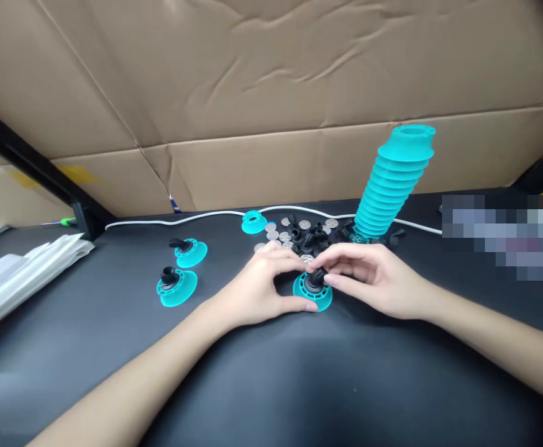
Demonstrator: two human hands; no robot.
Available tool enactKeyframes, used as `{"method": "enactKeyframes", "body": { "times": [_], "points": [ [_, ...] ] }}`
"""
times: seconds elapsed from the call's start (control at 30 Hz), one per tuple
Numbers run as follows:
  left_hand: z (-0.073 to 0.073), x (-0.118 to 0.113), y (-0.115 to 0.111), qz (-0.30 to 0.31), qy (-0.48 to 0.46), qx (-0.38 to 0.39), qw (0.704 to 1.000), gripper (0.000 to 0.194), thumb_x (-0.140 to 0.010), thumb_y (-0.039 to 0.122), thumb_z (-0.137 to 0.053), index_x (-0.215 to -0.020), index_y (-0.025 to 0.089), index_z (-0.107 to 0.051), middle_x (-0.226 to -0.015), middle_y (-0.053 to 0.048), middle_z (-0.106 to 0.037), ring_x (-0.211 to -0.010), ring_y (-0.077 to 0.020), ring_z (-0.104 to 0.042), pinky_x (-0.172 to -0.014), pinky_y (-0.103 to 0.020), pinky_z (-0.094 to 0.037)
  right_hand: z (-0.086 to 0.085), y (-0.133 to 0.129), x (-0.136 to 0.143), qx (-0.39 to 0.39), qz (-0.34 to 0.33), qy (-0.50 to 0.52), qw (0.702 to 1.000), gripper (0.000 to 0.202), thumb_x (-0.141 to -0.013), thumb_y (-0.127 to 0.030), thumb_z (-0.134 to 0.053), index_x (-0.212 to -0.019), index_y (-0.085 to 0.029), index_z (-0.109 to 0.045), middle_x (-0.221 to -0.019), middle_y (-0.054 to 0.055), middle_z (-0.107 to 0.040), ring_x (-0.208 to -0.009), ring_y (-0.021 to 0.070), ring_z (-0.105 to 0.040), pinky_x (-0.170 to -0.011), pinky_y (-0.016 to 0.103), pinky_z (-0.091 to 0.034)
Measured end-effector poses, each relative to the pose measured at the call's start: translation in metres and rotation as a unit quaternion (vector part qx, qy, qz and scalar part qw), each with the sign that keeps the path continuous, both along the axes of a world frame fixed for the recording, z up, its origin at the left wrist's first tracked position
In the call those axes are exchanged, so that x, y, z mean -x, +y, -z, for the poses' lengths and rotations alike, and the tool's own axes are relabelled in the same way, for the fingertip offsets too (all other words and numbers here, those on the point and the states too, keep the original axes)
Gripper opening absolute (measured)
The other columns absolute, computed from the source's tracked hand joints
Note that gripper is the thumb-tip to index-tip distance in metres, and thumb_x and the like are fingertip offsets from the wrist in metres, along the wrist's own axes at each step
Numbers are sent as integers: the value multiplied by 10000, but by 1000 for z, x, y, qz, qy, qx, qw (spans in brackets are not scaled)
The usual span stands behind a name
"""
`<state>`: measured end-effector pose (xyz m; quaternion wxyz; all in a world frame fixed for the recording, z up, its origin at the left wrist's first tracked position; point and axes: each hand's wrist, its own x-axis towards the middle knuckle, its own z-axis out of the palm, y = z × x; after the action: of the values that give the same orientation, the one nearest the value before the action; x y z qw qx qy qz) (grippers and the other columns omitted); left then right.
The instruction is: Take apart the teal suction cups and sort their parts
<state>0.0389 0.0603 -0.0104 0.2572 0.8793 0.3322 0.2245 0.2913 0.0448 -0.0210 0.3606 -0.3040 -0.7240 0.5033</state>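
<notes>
A turquoise flared plastic ring (326, 303) rests on the black table with a black knob-like part (317, 277) standing in its centre. My left hand (262, 285) grips the ring's side, thumb at the near rim and index finger at the far side. The thumb and index finger of my right hand (383, 279) are pinched on the black part. Just beyond lie several loose black parts (319, 241) and silver discs (272, 236). To the left sit two more turquoise rings (188, 289) with black parts in them. A bare turquoise ring (253, 225) is farther back.
A tall, leaning stack of turquoise rings (390, 183) rises behind my right hand. A white cable (206, 216) runs along the back by the cardboard wall (262, 161). White plastic bags (29, 276) lie at the left, beside a black metal frame (33, 164).
</notes>
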Motion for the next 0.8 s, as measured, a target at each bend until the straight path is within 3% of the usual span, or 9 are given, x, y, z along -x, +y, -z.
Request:
{"method": "enactKeyframes", "body": {
  "times": [0.17, 0.3, 0.53, 0.7, 0.8],
  "points": [
    [2, 1, -1, -5, -5, -5, 1000, 474, -775, 485, -939, -1157, 247, -792, -1056, -37, -780, -1009, -256, -618, -977, -418, -426, 4, 2, 4, -15, 37, 28, 999, 184, -970, -341, -757, -1096, -210, -788, -1095, 67, -736, -946, 186, -750, -864, 315, -652],
    [2, 0, -2, -18, -1, -5, 1000, 466, -771, 499, -936, -1134, 240, -799, -1064, -43, -783, -1000, -259, -611, -953, -412, -432, 5, 1, 9, -28, 58, 13, 998, 200, -1000, -339, -717, -1163, -242, -780, -1083, 56, -773, -1002, 209, -755, -907, 349, -650],
    [5, -2, -2, -16, 3, -20, 1000, 437, -814, 592, -873, -1057, 239, -789, -923, -17, -762, -928, -234, -598, -914, -398, -416, 3, -9, 17, -215, 103, -79, 968, 239, -953, -243, -761, -1192, -254, -764, -1161, 87, -700, -967, 220, -722, -883, 388, -631],
    [3, -2, -2, -17, 2, -16, 1000, 408, -809, 557, -892, -989, 215, -766, -919, -20, -760, -924, -235, -590, -886, -388, -412, -1, -11, 11, -257, 42, -87, 962, 343, -1005, -128, -618, -1313, -268, -674, -1169, 80, -730, -1050, 232, -719, -918, 391, -615],
    [-1, -3, -3, -12, 8, -14, 1000, 366, -822, 529, -892, -972, 221, -765, -975, -18, -775, -947, -239, -603, -910, -394, -412, -4, -11, 10, -265, 14, -96, 959, 352, -988, -100, -601, -1286, -277, -664, -1180, 81, -740, -1080, 252, -704, -935, 419, -609]
  ]
}}
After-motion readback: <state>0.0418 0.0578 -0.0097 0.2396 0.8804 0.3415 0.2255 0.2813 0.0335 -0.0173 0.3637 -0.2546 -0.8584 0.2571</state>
